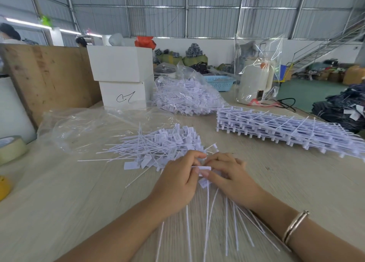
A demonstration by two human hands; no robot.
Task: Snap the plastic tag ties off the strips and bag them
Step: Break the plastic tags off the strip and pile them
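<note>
Lower centre of the frame: both hands meet over the bench (276, 182). The left hand (177, 181) and the right hand (231, 175) each have fingers and thumb curled round the head end of one strip of ties (203, 170), pinching its white tags between them. The grip on either side is closed on the strip, with the thumbs nearly touching. Both hands are equally near the work; neither leads.

The tails of the strip fan out toward the bottom edge of the frame, so its ties run near-to-far while the row of tags lies left-to-right between the two hands. Judgement: a snapping motion would have to work across that left-to-right line, one hand bending against the other.

Just beyond the hands, centre frame, lies a loose pile of ties (158, 145) already separated, tails pointing left. Beside it at left centre, an open clear bag (88, 127) lies flat and appears to hold few ties, if any. At right centre, well apart from the hands, a stack of strips (280, 127) lies unbroken. Further back, upper centre, a filled bag (183, 98) of ties sits beside two white boxes (122, 78).
</note>
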